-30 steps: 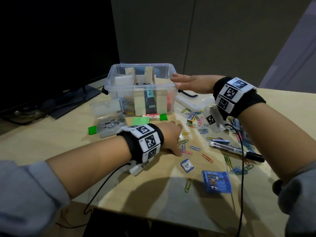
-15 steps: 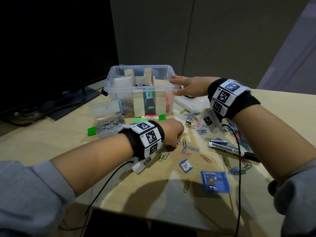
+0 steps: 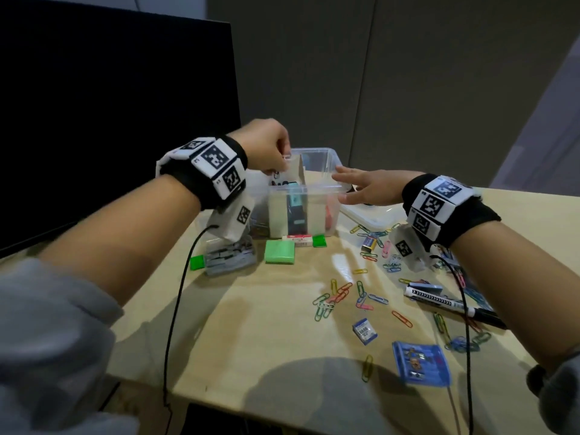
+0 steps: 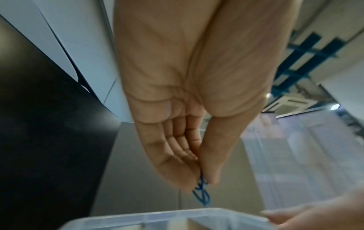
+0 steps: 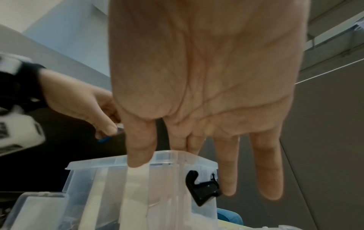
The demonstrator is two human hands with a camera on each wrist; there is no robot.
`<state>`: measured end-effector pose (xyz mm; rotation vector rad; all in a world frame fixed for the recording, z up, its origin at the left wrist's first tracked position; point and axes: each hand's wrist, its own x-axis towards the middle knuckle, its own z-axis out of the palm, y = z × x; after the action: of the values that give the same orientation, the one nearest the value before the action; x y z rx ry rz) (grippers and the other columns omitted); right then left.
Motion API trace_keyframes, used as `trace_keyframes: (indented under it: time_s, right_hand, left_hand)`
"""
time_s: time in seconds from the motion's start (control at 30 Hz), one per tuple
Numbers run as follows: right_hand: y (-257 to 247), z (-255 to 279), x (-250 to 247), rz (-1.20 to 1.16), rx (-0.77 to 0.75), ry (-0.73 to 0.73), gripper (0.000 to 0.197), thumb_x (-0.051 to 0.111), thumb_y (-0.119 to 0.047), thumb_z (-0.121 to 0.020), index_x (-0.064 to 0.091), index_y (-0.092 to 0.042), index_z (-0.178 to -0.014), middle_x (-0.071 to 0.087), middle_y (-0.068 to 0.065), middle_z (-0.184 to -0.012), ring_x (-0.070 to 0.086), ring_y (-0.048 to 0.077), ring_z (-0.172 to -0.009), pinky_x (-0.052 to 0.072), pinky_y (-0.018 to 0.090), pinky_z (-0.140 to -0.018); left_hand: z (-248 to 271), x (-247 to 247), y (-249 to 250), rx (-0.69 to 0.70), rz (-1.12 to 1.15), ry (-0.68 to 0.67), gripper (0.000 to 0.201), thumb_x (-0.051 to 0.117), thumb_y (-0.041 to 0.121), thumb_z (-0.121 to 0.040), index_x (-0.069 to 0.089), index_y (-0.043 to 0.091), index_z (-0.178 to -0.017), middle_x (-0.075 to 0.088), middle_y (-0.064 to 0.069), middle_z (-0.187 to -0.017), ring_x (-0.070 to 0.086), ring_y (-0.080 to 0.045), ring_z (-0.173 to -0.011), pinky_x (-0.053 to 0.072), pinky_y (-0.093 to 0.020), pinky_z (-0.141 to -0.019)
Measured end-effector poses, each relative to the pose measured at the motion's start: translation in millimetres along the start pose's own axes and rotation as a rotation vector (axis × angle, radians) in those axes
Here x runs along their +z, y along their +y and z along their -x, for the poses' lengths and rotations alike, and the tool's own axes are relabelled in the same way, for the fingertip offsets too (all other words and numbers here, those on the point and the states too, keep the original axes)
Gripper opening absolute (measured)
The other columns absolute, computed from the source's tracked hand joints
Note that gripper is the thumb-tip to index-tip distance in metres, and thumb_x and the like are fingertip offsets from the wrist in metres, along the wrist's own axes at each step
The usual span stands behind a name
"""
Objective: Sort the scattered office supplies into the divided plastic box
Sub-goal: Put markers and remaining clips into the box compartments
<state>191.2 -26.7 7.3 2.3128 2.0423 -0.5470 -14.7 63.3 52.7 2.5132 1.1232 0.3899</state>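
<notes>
Dropping paper clips: the left hand [image 3: 266, 146] pinches blue paper clips [image 4: 202, 195] between thumb and fingers [image 4: 177, 175] above the box [image 3: 326, 189], which stands on the tabletop [image 3: 266, 324]. The right hand [image 3: 364, 188], fingers extended, steadies the rim. Release should come low, over the clip compartment.

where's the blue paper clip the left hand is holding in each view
Head: not visible; the left hand hides it above the box.
Left wrist: lower centre, blue paper clip hanging from the fingertips.
Right wrist: left of centre, a blue bit under the left hand.
Shared landmark: clear plastic box rim.
</notes>
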Motion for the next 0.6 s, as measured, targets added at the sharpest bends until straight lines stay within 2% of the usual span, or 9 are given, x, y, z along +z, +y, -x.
trace_keyframes:
  time_s: [0.1,0.2,0.33,0.4,0.43,0.5,0.57,0.6]
  right_hand:
    - [1,-2,0,0.007,0.002,-0.004,0.064,0.043,-0.051,-0.097,0.014,-0.037,-0.152,-0.004,-0.025,-0.157,0.023,0.013,-0.144,0.014,0.038,-0.116]
    - [0,-3,0,0.002,0.006,-0.007,0.065,0.044,-0.051,-0.096,0.014,-0.037,-0.152,-0.004,-0.024,-0.157,0.023,0.013,-0.144,0.014,0.039,-0.116]
    - [0,-3,0,-0.007,0.009,-0.015,0.066,0.045,-0.051,-0.096,0.014,-0.036,-0.153,-0.003,-0.024,-0.157,0.024,0.013,-0.144,0.014,0.041,-0.118]
    - [1,-3,-1,-0.020,0.009,-0.023,0.067,0.045,-0.051,-0.096,0.013,-0.037,-0.153,-0.004,-0.025,-0.157,0.023,0.013,-0.144,0.014,0.042,-0.119]
    - [2,-3,0,-0.032,0.009,-0.028,0.067,0.045,-0.051,-0.096,0.013,-0.037,-0.152,-0.004,-0.025,-0.157,0.022,0.012,-0.144,0.013,0.043,-0.119]
    - [4,-3,1,-0.061,0.000,-0.029,0.066,0.044,-0.051,-0.096,0.013,-0.038,-0.152,-0.004,-0.025,-0.157,0.021,0.011,-0.145,0.013,0.044,-0.119]
    - [7,-4,2,-0.097,-0.018,-0.023,0.064,0.045,-0.049,-0.097,0.013,-0.039,-0.152,-0.003,-0.025,-0.157,0.020,0.011,-0.145,0.013,0.043,-0.120]
    - [9,-2,3,-0.107,-0.027,-0.021,0.064,0.046,-0.046,-0.097,0.013,-0.040,-0.152,-0.001,-0.025,-0.157,0.021,0.011,-0.144,0.014,0.042,-0.119]
  left_hand:
    - [-16,-6,-20,-0.114,-0.092,0.047,0.011,0.068,0.007,-0.087,0.065,0.007,-0.097,0.069,-0.011,-0.092,0.070,-0.022,-0.083,0.060,-0.039,-0.079]
    - [-26,2,-38,-0.215,-0.147,-0.004,0.016,0.071,0.007,-0.085,0.067,0.001,-0.099,0.071,-0.015,-0.094,0.071,-0.025,-0.085,0.059,-0.042,-0.082]
    - [-30,15,-50,-0.248,-0.241,-0.076,0.026,0.078,0.018,-0.081,0.069,0.001,-0.100,0.071,-0.014,-0.095,0.070,-0.026,-0.088,0.058,-0.040,-0.084]
    - [-30,19,-53,-0.245,-0.262,-0.062,0.026,0.077,0.020,-0.081,0.069,0.003,-0.100,0.069,-0.011,-0.094,0.069,-0.025,-0.086,0.058,-0.037,-0.080]
    - [-29,20,-53,-0.227,-0.274,-0.026,0.025,0.077,0.022,-0.082,0.069,0.005,-0.099,0.068,-0.010,-0.093,0.067,-0.024,-0.084,0.057,-0.036,-0.076]
    - [-22,24,-49,-0.139,-0.306,0.128,0.021,0.073,0.026,-0.085,0.066,0.010,-0.097,0.064,-0.006,-0.091,0.062,-0.022,-0.082,0.053,-0.033,-0.071]
    - [-9,31,-39,0.025,-0.249,0.281,0.013,0.066,0.025,-0.089,0.063,0.014,-0.095,0.061,-0.003,-0.089,0.059,-0.019,-0.080,0.051,-0.031,-0.070]
    - [-1,35,-32,0.128,-0.202,0.290,0.010,0.064,0.024,-0.090,0.062,0.015,-0.093,0.060,-0.001,-0.089,0.059,-0.017,-0.080,0.049,-0.029,-0.069]
